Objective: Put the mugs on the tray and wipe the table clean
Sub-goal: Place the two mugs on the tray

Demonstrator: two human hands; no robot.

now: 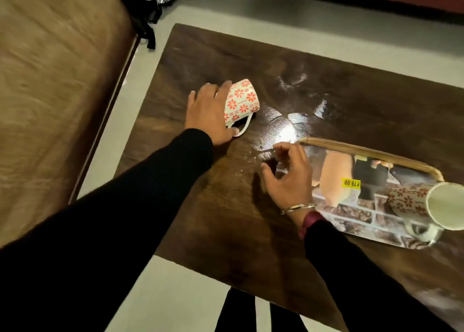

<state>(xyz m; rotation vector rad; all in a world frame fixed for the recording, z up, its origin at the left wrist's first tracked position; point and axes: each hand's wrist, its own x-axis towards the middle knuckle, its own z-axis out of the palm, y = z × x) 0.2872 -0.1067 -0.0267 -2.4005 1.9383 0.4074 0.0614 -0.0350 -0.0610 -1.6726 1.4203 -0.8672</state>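
Head view only. My left hand (211, 113) is clamped over one end of the white ceramic mug with the red flower print (242, 100): fingers curled across the top, thumb down by the loop handle. The mug is tipped on its side, on or just above the dark wooden table (226, 218), well apart from the tray; motion blur hides whether it touches the table. My right hand (288, 178) hangs near the corner of the rectangular picture-print tray with the wooden rim (364, 151), fingers loosely curled and apart with nothing in them. I can't tell if the tips touch the rim. A second matching flowered mug (411, 201) is on the tray's far right end, leaning. Shiny wet smears (288, 130) lie on the table between the first mug and the tray, so wiping is not yet done. I judge the mug rigid, fairly light, breakable, its glaze likely slick if damp. A palm wrap round the body works; hooking the handle is safer for the carry. Set it down gently: the tray face looks glossy and the mug may slide.
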